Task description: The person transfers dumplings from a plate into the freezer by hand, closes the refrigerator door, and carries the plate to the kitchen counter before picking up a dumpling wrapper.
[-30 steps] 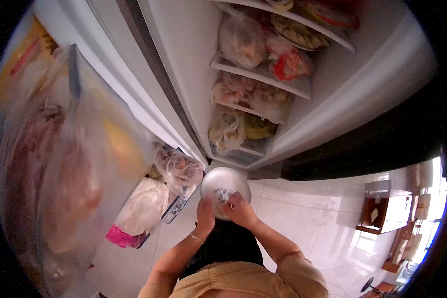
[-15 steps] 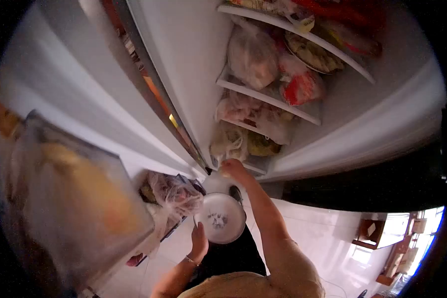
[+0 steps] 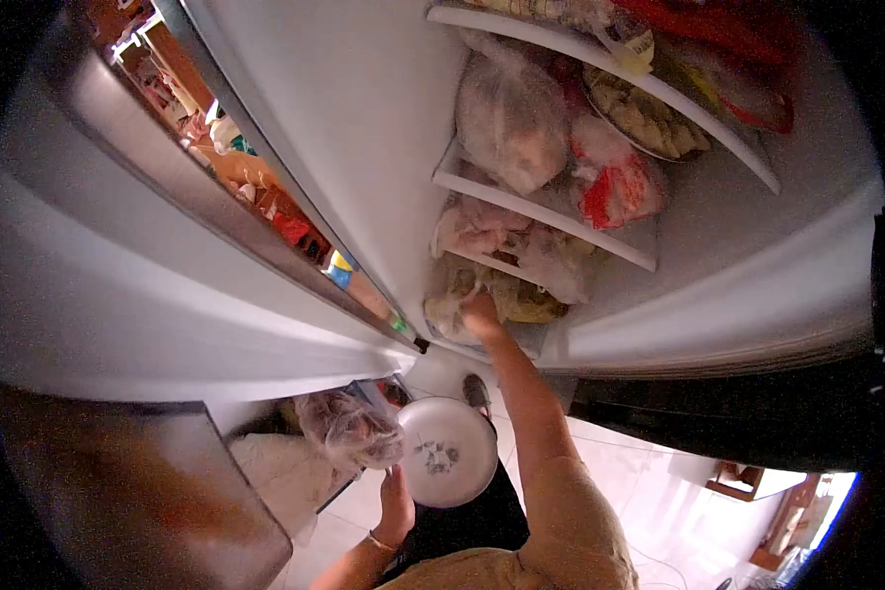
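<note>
- While the right hand (image 3: 480,313) reaches up into the lowest door shelf (image 3: 482,339) of the open freezer, its fingers are buried among the bagged food (image 3: 506,295) there; whether they have closed on a bag I cannot tell.
- To do this well, I judge the hand should take one bag by its bulk, not by loose plastic, and lift it clear of the shelf rail before drawing back.
- Low and close to the body, the left hand (image 3: 396,506) clasps the near rim of a white plate (image 3: 441,450), which is held level and bare but for its printed pattern.
- The plate sits well below the shelf; keeping it under the hand would catch a slip.
- Higher door shelves (image 3: 546,211) hold more bags, pale, red and yellowish.
- Beside the plate, a drawer (image 3: 275,467) carries a knotted clear bag (image 3: 349,433) and white packets.
</note>
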